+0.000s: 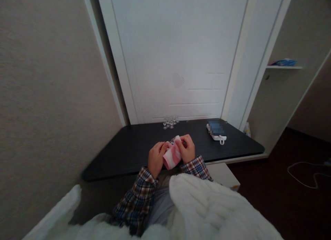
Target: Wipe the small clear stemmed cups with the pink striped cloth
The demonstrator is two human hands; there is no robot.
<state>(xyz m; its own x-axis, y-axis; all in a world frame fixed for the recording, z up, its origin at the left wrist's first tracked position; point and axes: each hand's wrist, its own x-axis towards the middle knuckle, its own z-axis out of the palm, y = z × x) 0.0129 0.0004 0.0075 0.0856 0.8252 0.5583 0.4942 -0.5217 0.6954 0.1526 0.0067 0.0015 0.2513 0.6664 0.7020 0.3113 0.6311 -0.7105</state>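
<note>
A pink and white cloth (172, 157) is held between both hands, just above the near edge of the black table (124, 147). My left hand (156, 157) is closed on its left side, fingers pinching the upper edge. On the other side my right hand (188, 148) grips the cloth near its top right corner. Something small, clear and shiny shows at the top of the cloth between the fingertips; its kind cannot be made out. Beyond the hands, several small clear glass-like pieces (170, 122) stand grouped at the back of the table.
A phone (217, 128) lies on a white device with a loop (219, 138) at the table's right. White panelled doors (178, 53) rise behind, and a wall (51, 95) borders the left. A white box (222, 174) sits below the front edge. A cable (301, 179) lies on the floor.
</note>
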